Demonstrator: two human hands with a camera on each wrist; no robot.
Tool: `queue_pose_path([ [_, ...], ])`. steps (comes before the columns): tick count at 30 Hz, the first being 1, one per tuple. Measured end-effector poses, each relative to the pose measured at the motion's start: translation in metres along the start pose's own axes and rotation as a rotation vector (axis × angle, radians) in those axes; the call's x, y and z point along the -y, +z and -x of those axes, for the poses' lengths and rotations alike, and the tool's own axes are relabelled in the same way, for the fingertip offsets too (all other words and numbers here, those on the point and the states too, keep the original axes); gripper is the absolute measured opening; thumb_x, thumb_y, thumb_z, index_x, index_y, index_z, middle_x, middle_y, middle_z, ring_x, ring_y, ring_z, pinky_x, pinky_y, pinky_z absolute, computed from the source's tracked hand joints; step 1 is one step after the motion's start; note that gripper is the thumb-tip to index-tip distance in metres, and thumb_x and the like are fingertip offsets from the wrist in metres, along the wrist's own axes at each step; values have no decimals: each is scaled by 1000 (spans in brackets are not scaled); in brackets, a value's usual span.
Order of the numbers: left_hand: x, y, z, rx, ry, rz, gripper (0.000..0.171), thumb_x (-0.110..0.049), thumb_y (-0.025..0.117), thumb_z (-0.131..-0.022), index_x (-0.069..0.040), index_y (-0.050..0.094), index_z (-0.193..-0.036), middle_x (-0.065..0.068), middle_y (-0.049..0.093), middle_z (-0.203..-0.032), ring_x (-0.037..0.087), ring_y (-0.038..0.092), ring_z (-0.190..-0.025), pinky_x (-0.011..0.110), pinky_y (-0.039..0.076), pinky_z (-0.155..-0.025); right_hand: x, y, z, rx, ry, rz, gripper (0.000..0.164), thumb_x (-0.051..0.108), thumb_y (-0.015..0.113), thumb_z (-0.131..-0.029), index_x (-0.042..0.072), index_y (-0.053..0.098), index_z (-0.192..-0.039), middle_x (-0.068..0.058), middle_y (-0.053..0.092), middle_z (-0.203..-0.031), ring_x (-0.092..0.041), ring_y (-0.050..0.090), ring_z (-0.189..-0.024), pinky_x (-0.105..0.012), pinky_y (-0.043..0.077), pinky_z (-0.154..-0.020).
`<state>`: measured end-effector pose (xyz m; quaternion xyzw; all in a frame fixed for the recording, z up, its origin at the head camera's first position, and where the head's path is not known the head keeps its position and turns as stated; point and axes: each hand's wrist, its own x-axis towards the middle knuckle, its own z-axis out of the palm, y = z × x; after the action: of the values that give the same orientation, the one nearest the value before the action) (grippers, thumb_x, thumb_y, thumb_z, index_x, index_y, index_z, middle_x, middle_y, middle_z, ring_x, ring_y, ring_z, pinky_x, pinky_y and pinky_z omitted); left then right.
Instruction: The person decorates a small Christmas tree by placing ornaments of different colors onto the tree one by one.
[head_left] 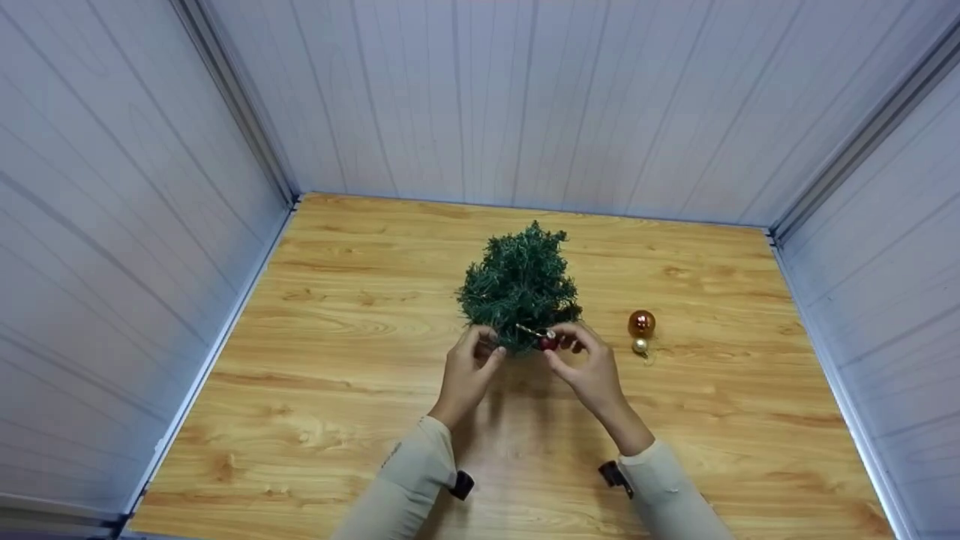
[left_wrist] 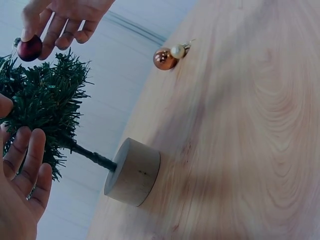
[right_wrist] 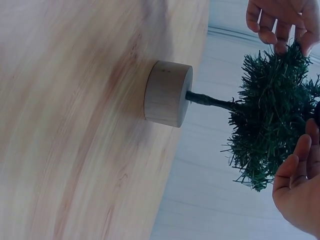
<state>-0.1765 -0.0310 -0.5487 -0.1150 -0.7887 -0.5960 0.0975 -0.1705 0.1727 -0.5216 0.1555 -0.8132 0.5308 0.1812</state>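
Observation:
A small green artificial Christmas tree [head_left: 521, 281] stands upright on a round wooden base [left_wrist: 132, 172]. My right hand [head_left: 592, 367] pinches a dark red ball ornament [left_wrist: 30, 48] between thumb and fingers at the tree's near right side. A thin gold cord [head_left: 531, 330] stretches from the ball's top towards the branches; whether it loops round one I cannot tell. On the tree's left, my left hand [head_left: 469, 375] holds a branch tip with thumb and fingertips, which the right wrist view shows among the needles. Both hands partly cover the lower branches.
Right of the tree, a shiny copper ball ornament [head_left: 641, 323] lies on the wood-grain table [head_left: 337, 375], with a smaller pale gold ball [head_left: 640, 346] touching or close beside it. White panel walls [head_left: 487, 97] enclose the table at the back and both sides.

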Motion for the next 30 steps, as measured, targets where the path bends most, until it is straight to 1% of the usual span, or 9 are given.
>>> queue_pose_path([
  [2, 3, 1, 1, -9, 4, 9, 16, -5, 65, -92, -1, 59, -106, 11, 61, -96, 23, 62, -82, 34, 53, -74, 1, 1, 0, 2, 4, -5, 27, 4, 78, -80, 10, 70, -105, 1, 67, -94, -17, 60, -81, -37, 47, -70],
  [6, 6, 3, 2, -23, 16, 30, 16, -9, 68, -91, -5, 59, -104, 9, 61, -95, 22, 62, -82, 43, 53, -76, 3, 2, 0, 2, 24, -5, 28, 3, 79, -79, 10, 70, -105, 0, 68, -96, -19, 62, -83, -32, 46, -71],
  [13, 6, 4, 2, -31, 41, 4, 15, -11, 68, -91, -6, 60, -103, 7, 61, -93, 24, 62, -81, 33, 53, -74, 7, 4, -2, 4, 36, 16, 30, -3, 78, -77, 2, 69, -106, -10, 69, -96, -33, 63, -83, -33, 46, -72],
  [17, 5, 4, 4, -32, 50, -8, 14, -11, 67, -91, -6, 60, -103, 6, 61, -93, 18, 61, -81, 29, 52, -73, 31, 1, -4, 8, 22, 18, 28, -6, 76, -78, -3, 68, -105, -13, 69, -94, -36, 62, -82, -29, 45, -72],
  [20, 3, 5, 5, -28, 50, -10, 14, -11, 67, -92, -7, 60, -103, 6, 61, -94, 15, 61, -81, 29, 52, -74, 46, -2, -5, 8, 15, 14, 27, -6, 75, -78, -4, 67, -104, -12, 69, -94, -36, 62, -81, -26, 44, -71],
  [23, 3, 4, 5, -25, 55, -11, 15, -12, 67, -92, -7, 60, -104, 6, 61, -95, 17, 62, -82, 33, 53, -75, 46, -2, -6, 11, 21, 13, 27, -5, 75, -79, -3, 68, -104, -13, 69, -94, -35, 62, -81, -29, 46, -71],
  [26, 5, 3, 5, -28, 76, -16, 16, -14, 66, -93, -6, 59, -105, 6, 61, -96, 20, 63, -82, 38, 54, -75, 46, -3, -7, 15, 19, 14, 26, -5, 75, -80, -3, 68, -104, -13, 69, -93, -35, 62, -81, -36, 47, -71],
  [28, 5, 1, 5, -30, 91, -22, 17, -14, 66, -93, -7, 59, -106, 7, 61, -96, 21, 63, -82, 39, 54, -75, 46, -4, -7, 18, 21, 10, 26, -5, 75, -80, -3, 68, -104, -12, 69, -93, -35, 62, -81, -39, 47, -71],
  [30, 5, 0, 5, -38, 102, -30, 16, -14, 66, -93, -7, 59, -106, 6, 61, -97, 20, 63, -82, 36, 54, -74, 46, -4, -8, 20, 24, 6, 26, -5, 75, -80, -4, 68, -104, -12, 69, -94, -35, 63, -81, -39, 47, -71],
])
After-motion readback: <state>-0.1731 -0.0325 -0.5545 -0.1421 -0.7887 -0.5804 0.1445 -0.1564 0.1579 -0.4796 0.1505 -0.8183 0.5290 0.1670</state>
